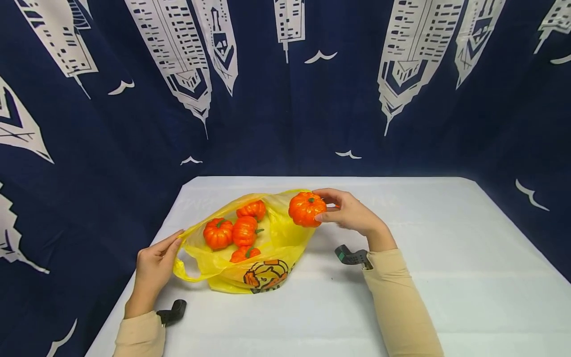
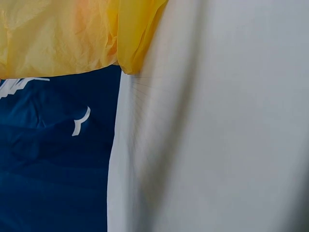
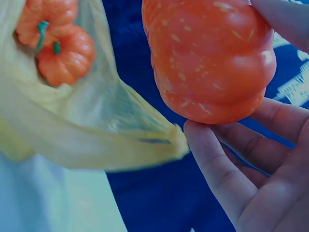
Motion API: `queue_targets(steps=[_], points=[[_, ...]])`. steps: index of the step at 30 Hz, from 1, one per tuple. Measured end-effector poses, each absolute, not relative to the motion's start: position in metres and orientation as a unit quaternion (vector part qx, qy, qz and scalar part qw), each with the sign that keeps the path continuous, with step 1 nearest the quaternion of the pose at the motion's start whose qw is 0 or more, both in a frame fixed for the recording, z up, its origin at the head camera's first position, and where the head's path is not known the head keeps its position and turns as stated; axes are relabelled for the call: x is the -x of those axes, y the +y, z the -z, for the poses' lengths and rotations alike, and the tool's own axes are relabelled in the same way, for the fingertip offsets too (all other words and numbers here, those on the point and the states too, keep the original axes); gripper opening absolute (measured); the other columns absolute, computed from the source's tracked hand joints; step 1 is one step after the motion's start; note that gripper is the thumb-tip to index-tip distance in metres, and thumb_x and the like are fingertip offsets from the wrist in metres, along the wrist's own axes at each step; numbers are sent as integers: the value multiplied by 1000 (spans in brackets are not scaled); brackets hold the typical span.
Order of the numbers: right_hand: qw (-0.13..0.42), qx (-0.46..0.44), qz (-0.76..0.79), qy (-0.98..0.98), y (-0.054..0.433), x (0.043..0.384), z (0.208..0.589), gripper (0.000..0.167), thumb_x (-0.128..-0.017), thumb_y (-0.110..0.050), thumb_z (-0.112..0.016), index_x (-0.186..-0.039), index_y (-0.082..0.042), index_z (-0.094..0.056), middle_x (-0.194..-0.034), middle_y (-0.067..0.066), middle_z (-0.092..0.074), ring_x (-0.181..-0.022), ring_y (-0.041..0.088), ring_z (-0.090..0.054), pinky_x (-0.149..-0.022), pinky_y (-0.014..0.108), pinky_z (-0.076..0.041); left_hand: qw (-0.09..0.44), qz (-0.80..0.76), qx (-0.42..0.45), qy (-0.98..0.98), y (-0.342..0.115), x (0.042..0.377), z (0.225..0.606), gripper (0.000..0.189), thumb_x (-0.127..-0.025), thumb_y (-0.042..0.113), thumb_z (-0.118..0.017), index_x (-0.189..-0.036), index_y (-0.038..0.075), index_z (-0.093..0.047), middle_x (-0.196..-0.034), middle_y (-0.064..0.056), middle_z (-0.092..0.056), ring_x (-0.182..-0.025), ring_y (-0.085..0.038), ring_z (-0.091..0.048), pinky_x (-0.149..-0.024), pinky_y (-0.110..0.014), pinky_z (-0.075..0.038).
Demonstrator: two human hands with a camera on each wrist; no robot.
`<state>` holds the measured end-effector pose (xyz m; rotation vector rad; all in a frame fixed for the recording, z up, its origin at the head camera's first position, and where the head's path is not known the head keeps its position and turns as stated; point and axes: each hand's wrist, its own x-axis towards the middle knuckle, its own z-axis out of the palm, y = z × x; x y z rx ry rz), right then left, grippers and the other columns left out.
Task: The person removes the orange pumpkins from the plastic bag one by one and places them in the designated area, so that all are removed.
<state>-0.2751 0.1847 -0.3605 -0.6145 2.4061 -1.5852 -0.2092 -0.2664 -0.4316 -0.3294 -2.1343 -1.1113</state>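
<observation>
A yellow plastic bag lies on its side with its mouth spread toward me, several small orange pumpkins inside it. At the bag's left edge, my left hand pinches the rim near the handle loop. My right hand grips another orange pumpkin by its side, between thumb and fingers, and in the head view it overlaps the bag's upper right edge. Up close in the right wrist view, the gripped pumpkin shows a glossy, ribbed skin with pale flecks. The left wrist view catches only part of the yellow bag.
The bag stands on a white-covered table. Behind and beside the table hangs a dark blue curtain printed with white buildings and birds. Black wrist cameras stick out at both sleeves.
</observation>
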Motion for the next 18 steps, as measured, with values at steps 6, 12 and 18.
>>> queue_targets(steps=[6, 12, 18], points=[[67, 178, 557, 808, 206, 275, 358, 61, -89, -13, -73, -144, -6, -49, -134, 19, -58, -98, 27, -63, -72, 25, -59, 348, 431, 126, -823, -266, 211, 432, 24, -84, -15, -69, -108, -10, -72, -106, -27, -71, -98, 24, -57, -75, 0, -48], [13, 160, 555, 816, 224, 272, 357, 59, -91, -13, -72, -144, -3, -49, -141, 18, -54, -125, 33, -52, -91, 19, -54, 349, 430, 127, -823, -267, 211, 434, 25, -85, -15, -69, -109, -10, -72, -107, -27, -71, -98, 24, -57, -76, 0, -48], [-6, 118, 557, 822, 240, 270, 358, 62, -92, -13, -70, -147, -3, -45, -145, 21, -49, -135, 38, -43, -110, 49, -45, 351, 430, 122, -823, -267, 211, 434, 23, -85, -15, -69, -107, -11, -72, -107, -21, -73, -97, 23, -58, -75, 0, -49]])
